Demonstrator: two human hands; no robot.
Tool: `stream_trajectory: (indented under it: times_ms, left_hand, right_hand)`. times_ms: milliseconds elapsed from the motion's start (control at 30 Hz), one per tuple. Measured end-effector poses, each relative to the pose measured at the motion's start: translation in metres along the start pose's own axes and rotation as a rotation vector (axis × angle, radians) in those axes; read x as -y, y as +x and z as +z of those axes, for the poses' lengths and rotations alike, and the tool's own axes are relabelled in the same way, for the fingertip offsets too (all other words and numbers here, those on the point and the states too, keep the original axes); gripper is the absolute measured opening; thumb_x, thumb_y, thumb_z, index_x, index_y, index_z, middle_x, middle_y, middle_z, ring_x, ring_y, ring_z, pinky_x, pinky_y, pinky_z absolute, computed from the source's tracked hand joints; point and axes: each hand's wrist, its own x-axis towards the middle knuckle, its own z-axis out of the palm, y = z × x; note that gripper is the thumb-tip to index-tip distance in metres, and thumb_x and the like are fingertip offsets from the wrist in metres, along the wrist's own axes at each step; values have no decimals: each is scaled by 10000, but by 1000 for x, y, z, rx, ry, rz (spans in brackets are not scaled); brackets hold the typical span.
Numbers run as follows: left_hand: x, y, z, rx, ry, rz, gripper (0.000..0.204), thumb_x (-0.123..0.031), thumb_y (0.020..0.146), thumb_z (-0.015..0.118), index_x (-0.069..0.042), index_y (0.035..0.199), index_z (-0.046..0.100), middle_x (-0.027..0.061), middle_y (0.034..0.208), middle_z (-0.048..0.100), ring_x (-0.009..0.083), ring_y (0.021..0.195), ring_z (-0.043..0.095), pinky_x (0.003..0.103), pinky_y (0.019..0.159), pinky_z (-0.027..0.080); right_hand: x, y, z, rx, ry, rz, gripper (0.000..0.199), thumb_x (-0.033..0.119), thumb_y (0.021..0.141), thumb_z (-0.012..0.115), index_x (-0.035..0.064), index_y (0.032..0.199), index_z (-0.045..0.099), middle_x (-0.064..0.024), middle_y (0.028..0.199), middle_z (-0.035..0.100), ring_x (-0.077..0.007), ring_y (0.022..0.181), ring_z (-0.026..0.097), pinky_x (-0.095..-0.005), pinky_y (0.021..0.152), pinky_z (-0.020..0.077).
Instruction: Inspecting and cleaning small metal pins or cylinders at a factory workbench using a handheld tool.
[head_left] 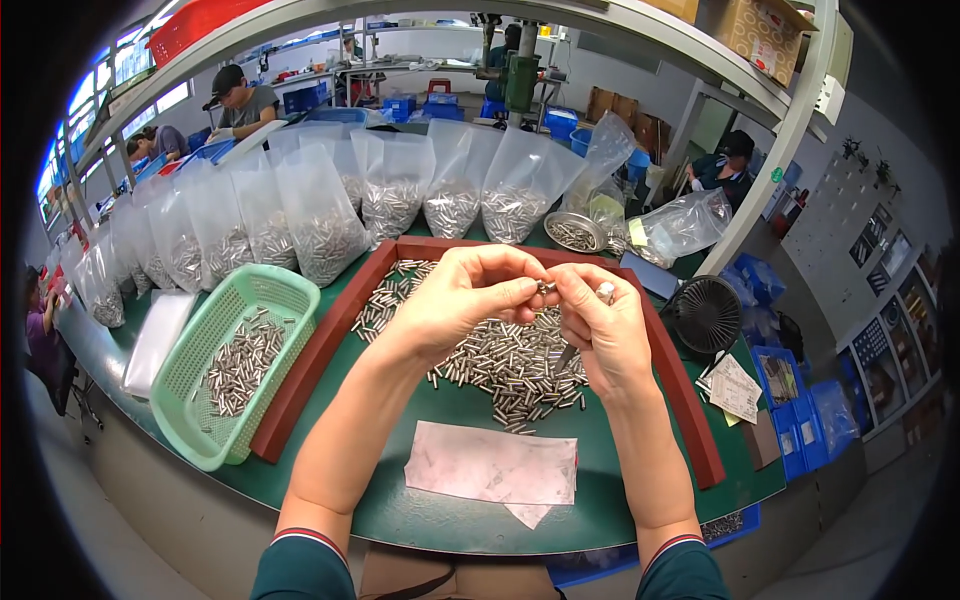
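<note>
Above a spread of small metal pins [510, 365], my left hand [455, 300] and my right hand [608, 325] meet at the fingertips. Between them is a small, shiny metal pin [545, 287], pinched by thumb and forefinger on each side. Its far details are too small to make out. Another silvery piece [605, 290] shows at the fingers of my right hand; whether it is held or worn I cannot tell. The loose pins lie on the green tabletop inside a dark red frame [675, 400]. Nearer me, between my forearms, lies a stained pinkish-white cloth [490, 462].
At the left stands a green plastic basket [180, 400] partly filled with pins. Clear bags [325, 220] of metal pieces line the far edge. A round metal dish [577, 232], a black fan [706, 315] and paper slips [733, 388] sit rightward. Other people work beyond.
</note>
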Motion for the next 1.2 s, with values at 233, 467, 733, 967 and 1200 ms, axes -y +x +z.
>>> stream_trajectory:
  times_ms: [233, 467, 733, 967, 1200]
  left_hand:
    - [16, 7, -2, -54, -25, 37, 140, -83, 798, 590, -9, 916, 596, 36, 811, 605, 82, 736, 558, 214, 706, 457]
    - [17, 7, 7, -136, 24, 148, 128, -84, 808, 585, -10, 912, 599, 31, 830, 601, 85, 776, 552, 218, 737, 443]
    - [18, 8, 4, -34, -71, 130, 114, -68, 819, 566, -29, 926, 577, 50, 910, 594, 121, 871, 560, 271, 815, 447]
    - [27, 12, -1, -23, -103, 113, 139, -81, 803, 592, -40, 936, 587, 58, 936, 600, 144, 898, 568, 313, 839, 445]
    - [34, 17, -6, 5, -243, 74, 140, -75, 805, 586, -26, 937, 592, 77, 955, 605, 136, 869, 580, 289, 842, 453]
  right_hand:
    - [-4, 3, -6, -22, 185, 134, 162, 146, 812, 598, 15, 907, 587, -7, 704, 579, 6, 447, 318, -144, 381, 222]
    - [1, 1, -6, 19, 168, 148, 183, 110, 788, 611, 20, 943, 575, -19, 750, 591, -9, 460, 332, -147, 387, 246]
    - [-12, 8, -21, 150, 645, 413, 157, 111, 786, 609, 35, 917, 567, -22, 766, 595, -24, 454, 348, -164, 378, 255]
    - [-16, 11, -25, 136, 661, 448, 181, 119, 792, 603, 45, 949, 554, -12, 761, 590, -28, 455, 349, -164, 382, 256]
    - [-19, 13, -26, 117, 658, 462, 182, 105, 789, 602, 48, 957, 558, -13, 767, 593, -27, 458, 351, -162, 389, 265]
